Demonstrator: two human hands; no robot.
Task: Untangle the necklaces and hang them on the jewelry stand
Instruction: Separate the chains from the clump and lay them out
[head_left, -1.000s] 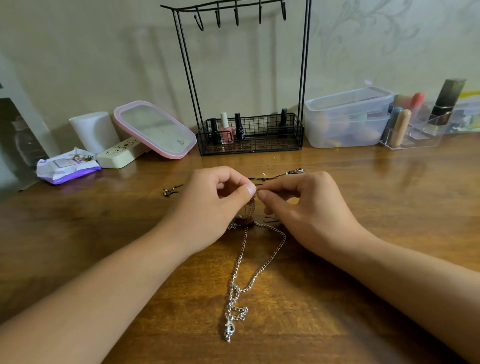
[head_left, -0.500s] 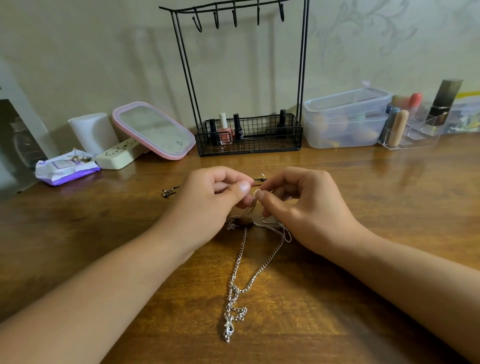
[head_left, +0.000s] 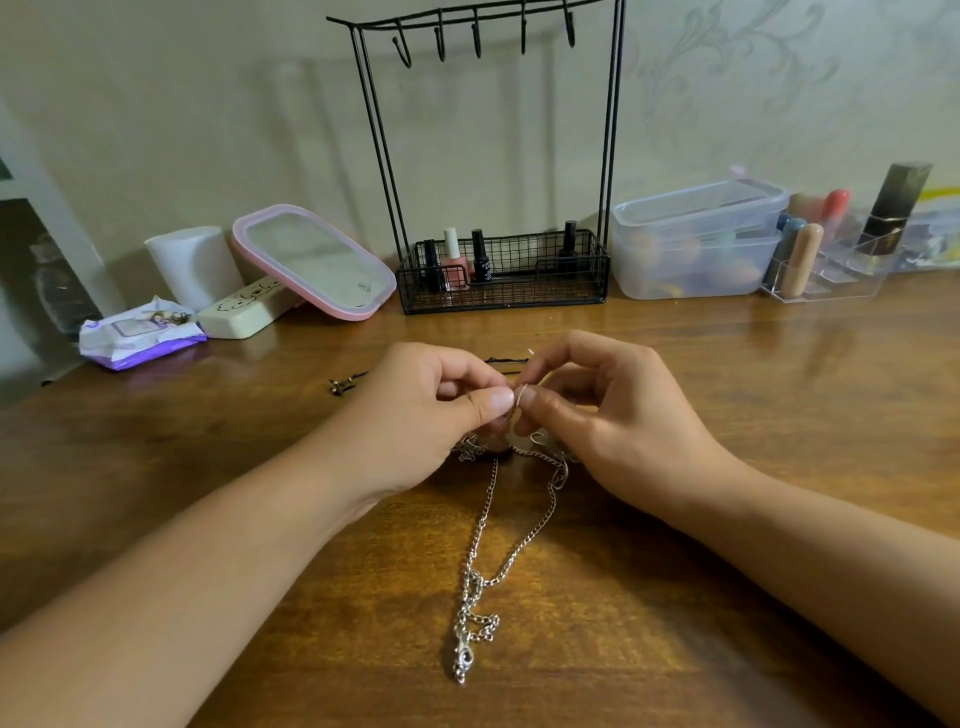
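Note:
A silver chain necklace (head_left: 485, 540) lies on the wooden table (head_left: 727, 395), its clasp end trailing toward me and its far end bunched in a tangle under my hands. A thin dark cord necklace (head_left: 343, 385) runs behind my hands, one metal end showing at the left. My left hand (head_left: 421, 415) and my right hand (head_left: 602, 415) meet thumb to thumb above the tangle, both pinching a small silver ring of the necklaces. The black wire jewelry stand (head_left: 488, 156) rises at the back, its hooks bare.
Nail polish bottles stand in the stand's wire basket (head_left: 504, 280). A pink-framed mirror (head_left: 311, 265), a white cup (head_left: 189, 265) and a purple wipes pack (head_left: 140, 338) sit back left. Clear plastic boxes (head_left: 696, 239) and a cosmetics organiser (head_left: 831, 260) sit back right.
The dark cord's right end has been drawn in from the table behind my right hand. My fingers have shifted on the tangle, and a small silver ring now shows between my thumbs.

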